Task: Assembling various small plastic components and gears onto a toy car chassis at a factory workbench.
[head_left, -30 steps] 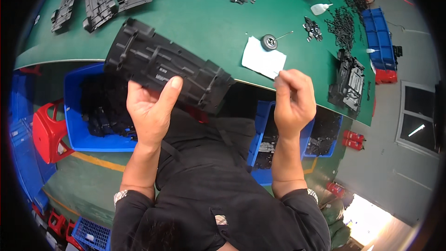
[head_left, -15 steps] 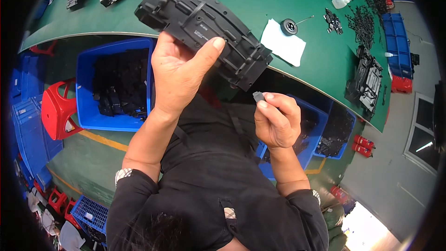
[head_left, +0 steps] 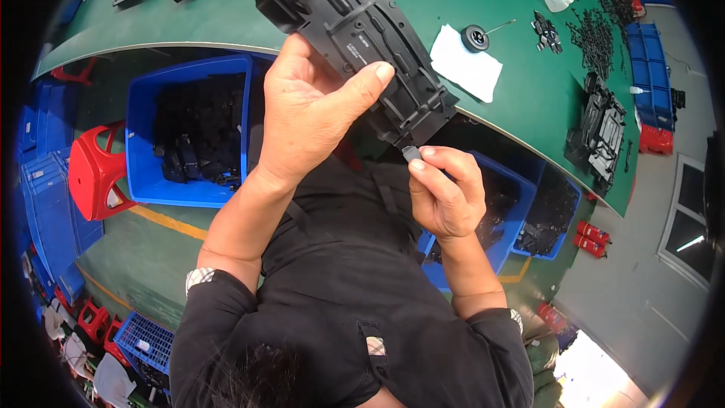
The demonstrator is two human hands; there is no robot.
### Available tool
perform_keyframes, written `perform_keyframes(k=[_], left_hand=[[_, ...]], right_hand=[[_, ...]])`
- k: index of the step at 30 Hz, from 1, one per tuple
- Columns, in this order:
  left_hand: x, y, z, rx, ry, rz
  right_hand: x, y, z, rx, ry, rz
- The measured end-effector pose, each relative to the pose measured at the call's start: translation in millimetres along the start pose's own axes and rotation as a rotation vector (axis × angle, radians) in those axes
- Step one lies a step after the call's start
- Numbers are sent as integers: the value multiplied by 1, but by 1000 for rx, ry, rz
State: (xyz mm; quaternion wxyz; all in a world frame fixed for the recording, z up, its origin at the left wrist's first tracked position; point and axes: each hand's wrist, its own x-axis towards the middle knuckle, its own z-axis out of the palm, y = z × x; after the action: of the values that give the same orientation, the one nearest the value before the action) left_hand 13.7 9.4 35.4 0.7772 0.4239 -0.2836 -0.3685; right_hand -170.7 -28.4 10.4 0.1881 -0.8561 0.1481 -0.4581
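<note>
My left hand point(head_left: 313, 106) is closed on a long black plastic chassis point(head_left: 366, 41), its thumb lying across the ribbed underside. The chassis is tilted, its far end up over the table edge and its near end pointing toward my right hand. Between the thumb and fingertips of my right hand point(head_left: 449, 189) is a small dark grey plastic piece point(head_left: 412, 153). That piece is right at the near corner of the chassis; whether the two touch, I cannot tell.
On the green table point(head_left: 226, 26) lie a wheel with a thin rod point(head_left: 475, 38) on white paper point(head_left: 464, 69), a white bottle point(head_left: 559, 3), and another chassis point(head_left: 600, 132). Blue bins point(head_left: 245, 136) of black parts stand below the edge, by a red stool point(head_left: 94, 177).
The chassis has shifted right and turned steeper in my left hand. My right hand has moved slightly left, bringing the small piece up to the chassis corner.
</note>
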Motion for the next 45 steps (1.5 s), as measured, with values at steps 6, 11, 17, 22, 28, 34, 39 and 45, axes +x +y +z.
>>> perform_keyframes(k=[6,11,17,22,28,34,39,45], left_hand=[[-2,0,0,-42,-24,-15],[-4,-1,-1,-10,-30,-4],[-6,0,-1,-16,-33,3],[-7,1,-2,-43,-33,-12],[-9,1,-1,-49,-34,-9],[-10,1,-2,-50,-45,-33],[-10,1,0,-33,-49,-31],[-8,4,0,6,-7,-36]], right_hand=[[3,-3,2,-18,-17,-2],[7,-5,4,-17,-18,18],[8,-6,6,-21,-28,43],[7,-6,8,-23,-39,45],[9,-7,7,-30,-63,61],[6,-6,7,-50,-82,69],[10,-4,9,-70,-91,92],[17,-2,8,-77,-123,64]])
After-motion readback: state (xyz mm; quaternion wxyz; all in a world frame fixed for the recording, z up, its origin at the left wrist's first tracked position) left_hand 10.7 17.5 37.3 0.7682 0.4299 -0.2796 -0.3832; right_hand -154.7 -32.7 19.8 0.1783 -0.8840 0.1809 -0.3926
